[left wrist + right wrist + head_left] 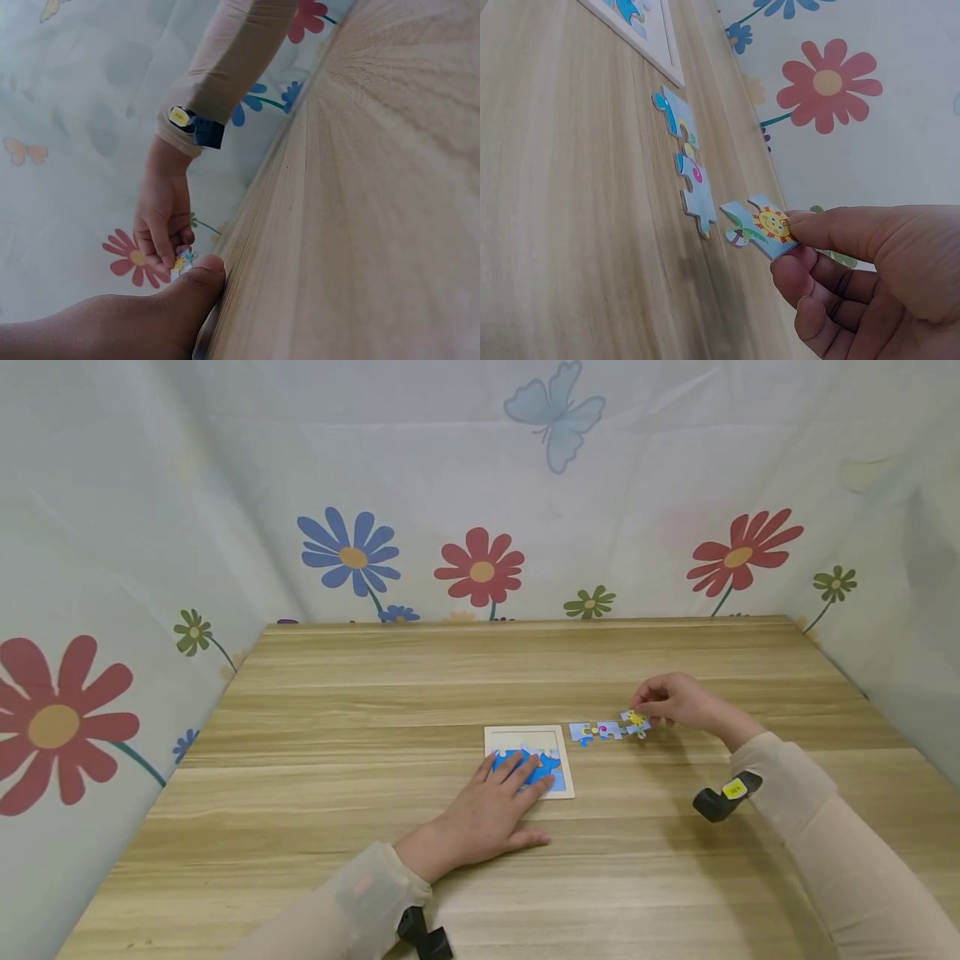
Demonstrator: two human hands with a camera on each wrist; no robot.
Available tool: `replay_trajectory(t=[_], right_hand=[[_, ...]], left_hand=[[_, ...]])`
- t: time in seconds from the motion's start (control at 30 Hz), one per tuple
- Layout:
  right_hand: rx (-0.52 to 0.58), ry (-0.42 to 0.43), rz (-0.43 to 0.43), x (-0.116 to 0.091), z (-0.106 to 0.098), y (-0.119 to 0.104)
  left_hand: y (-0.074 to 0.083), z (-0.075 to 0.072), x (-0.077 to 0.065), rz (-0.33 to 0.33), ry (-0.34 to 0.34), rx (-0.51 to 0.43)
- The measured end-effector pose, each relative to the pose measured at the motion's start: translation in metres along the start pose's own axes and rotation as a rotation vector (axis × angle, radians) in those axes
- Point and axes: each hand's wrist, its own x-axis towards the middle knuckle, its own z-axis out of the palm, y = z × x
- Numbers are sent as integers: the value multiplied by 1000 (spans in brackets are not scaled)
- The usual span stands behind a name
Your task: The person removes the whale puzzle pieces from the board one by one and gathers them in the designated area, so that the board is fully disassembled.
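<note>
My right hand (678,703) pinches a jigsaw piece (761,225) between thumb and fingers. A smiling sun and a palm tree are printed on it, and it hovers over the table. Left of it, two light-blue jigsaw pieces (697,191) lie end to end on the wood, the nearer one with a pink swirl. Beside these sits a square puzzle frame (566,768) with blue pieces in its lower part and a bare strip along its top. My left hand (483,814) rests on the frame with fingers spread, covering part of the picture.
The wooden table (337,693) runs back to a white cloth wall (420,460) printed with flowers. Black wrist-worn devices (723,797) sit on both sleeves.
</note>
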Motion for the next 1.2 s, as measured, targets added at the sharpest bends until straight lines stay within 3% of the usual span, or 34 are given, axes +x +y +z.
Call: replay_trajectory(t=[0.37, 0.9, 1.2], right_hand=[[11, -12, 65, 2, 4, 13], [-31, 21, 63, 7, 12, 24], [-51, 46, 72, 7, 16, 24]], left_hand=[[1, -2, 0, -5, -11, -8], [0, -1, 0, 5, 12, -5], [0, -1, 0, -7, -16, 3]])
